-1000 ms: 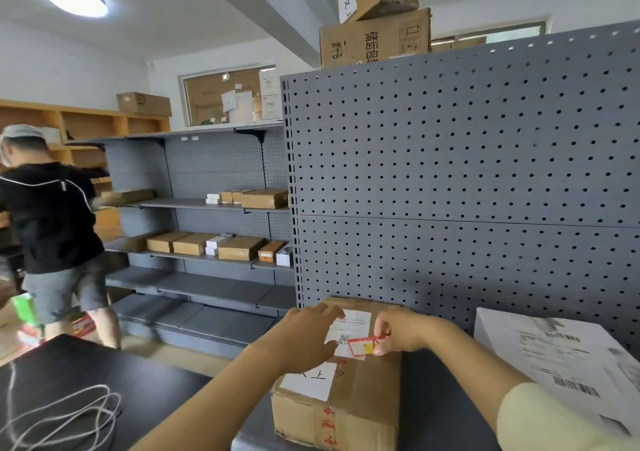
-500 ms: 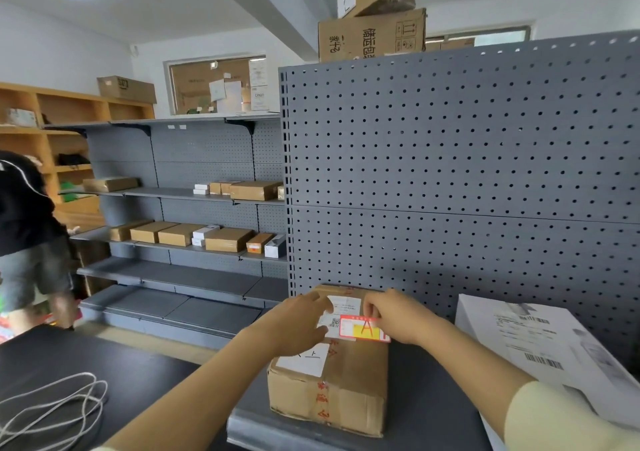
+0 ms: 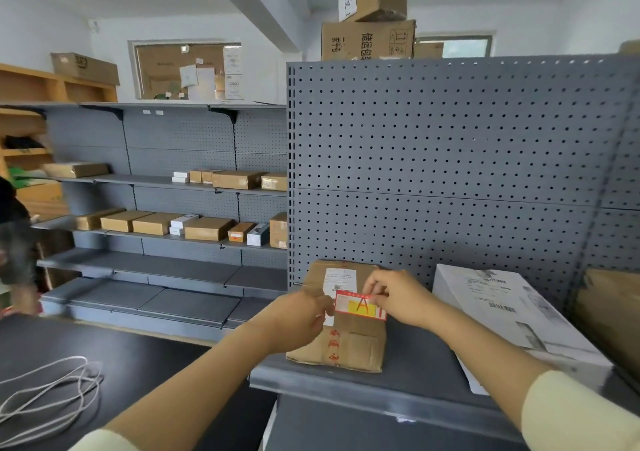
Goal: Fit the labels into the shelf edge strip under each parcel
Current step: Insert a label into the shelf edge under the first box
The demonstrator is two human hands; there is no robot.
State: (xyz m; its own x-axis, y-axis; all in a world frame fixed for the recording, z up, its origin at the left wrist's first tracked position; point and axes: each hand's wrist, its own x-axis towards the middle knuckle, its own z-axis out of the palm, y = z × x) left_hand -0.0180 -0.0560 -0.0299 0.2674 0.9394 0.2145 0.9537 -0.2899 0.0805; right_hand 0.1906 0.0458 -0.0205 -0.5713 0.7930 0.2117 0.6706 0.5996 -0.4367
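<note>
Label (image 3: pixel 360 307), red-bordered with a yellow band and a red handwritten "A", is held just above the brown parcel (image 3: pixel 349 343). The left hand (image 3: pixel 298 319) pinches its left edge and the right hand (image 3: pixel 401 298) pinches its top right corner. The parcel lies on the grey shelf (image 3: pixel 415 357), behind the edge strip (image 3: pixel 346 390). A white parcel (image 3: pixel 512 315) lies beside it, against the pegboard (image 3: pixel 450 173). To the left, a coiled white cable (image 3: pixel 45 391) rests on a black table (image 3: pixel 138 353).
</note>
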